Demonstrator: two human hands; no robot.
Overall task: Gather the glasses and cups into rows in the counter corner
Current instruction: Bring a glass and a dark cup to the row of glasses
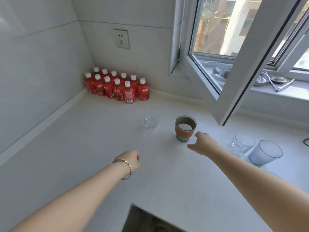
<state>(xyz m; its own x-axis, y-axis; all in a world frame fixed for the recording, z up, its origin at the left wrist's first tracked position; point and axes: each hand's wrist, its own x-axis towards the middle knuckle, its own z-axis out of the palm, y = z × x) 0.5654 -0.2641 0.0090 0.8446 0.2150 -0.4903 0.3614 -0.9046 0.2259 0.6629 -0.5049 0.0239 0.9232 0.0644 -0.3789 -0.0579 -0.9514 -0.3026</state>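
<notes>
An orange-banded cup (185, 129) stands upright on the white counter (93, 134), near the middle. A small clear glass (150, 122) sits to its left, hard to make out. At the right stand a clear glass (243, 144) and a blue-grey ribbed tumbler (265, 155), side by side. My right hand (201, 144) hovers just right of the orange-banded cup, fingers spread, holding nothing. My left hand (133, 160), with a bracelet on the wrist, hangs over the counter nearer to me, fingers loosely curled and empty.
Several red bottles (117, 86) with white caps stand in rows in the far corner. An open window sash (234, 77) juts over the counter at the right. A wall socket (121, 39) sits above the bottles. A dark sink opening (147, 220) lies at the near edge.
</notes>
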